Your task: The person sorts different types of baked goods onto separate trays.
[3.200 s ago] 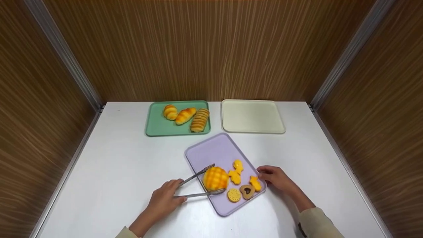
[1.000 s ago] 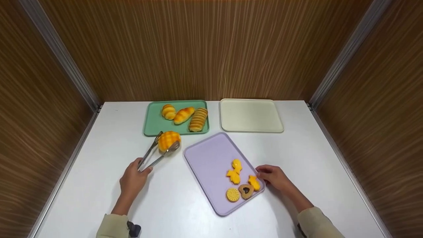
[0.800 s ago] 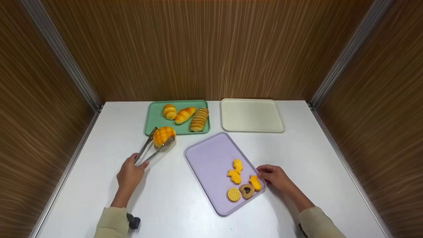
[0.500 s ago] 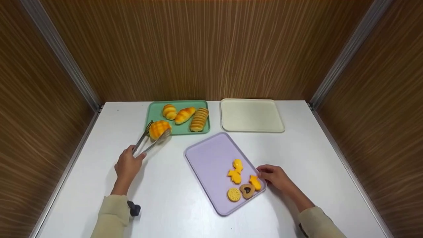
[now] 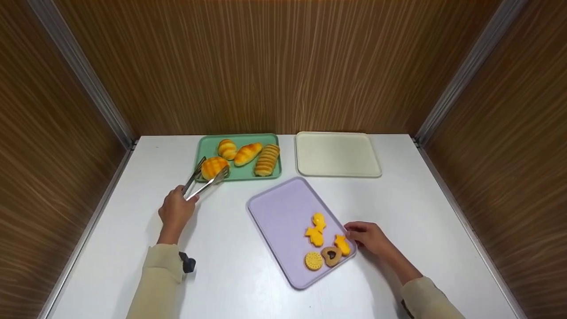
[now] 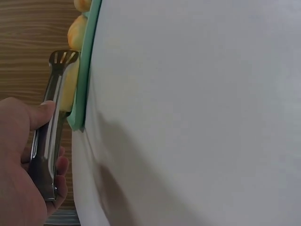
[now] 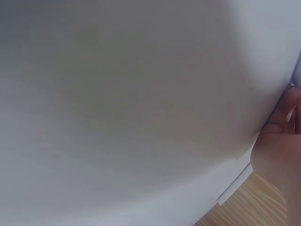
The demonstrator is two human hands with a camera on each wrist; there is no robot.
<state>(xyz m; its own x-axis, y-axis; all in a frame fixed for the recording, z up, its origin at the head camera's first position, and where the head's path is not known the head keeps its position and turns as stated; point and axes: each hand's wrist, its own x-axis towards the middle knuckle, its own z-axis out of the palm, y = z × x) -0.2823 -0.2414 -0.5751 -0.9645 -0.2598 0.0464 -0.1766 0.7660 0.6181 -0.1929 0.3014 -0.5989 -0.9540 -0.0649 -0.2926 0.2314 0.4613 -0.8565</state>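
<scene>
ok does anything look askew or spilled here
Just the purple tray: it sits at a slant, while the green tray and cream tray lie roughly square to the back wall. Nothing looks spilled or damaged.

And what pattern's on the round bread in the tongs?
The round bread has an orange and yellow grid; head view shows best.

One green tray (image 5: 242, 173) far left, one cream tray (image 5: 339, 155) far right and one purple tray (image 5: 283, 210) nearer make three. Four breads (image 5: 267, 160) and one pair of tongs (image 6: 49, 141) are far left. The purple tray carries three yellow pieces (image 5: 316, 238), one round cookie (image 5: 313, 261) and one heart cookie (image 5: 331, 257).
</scene>
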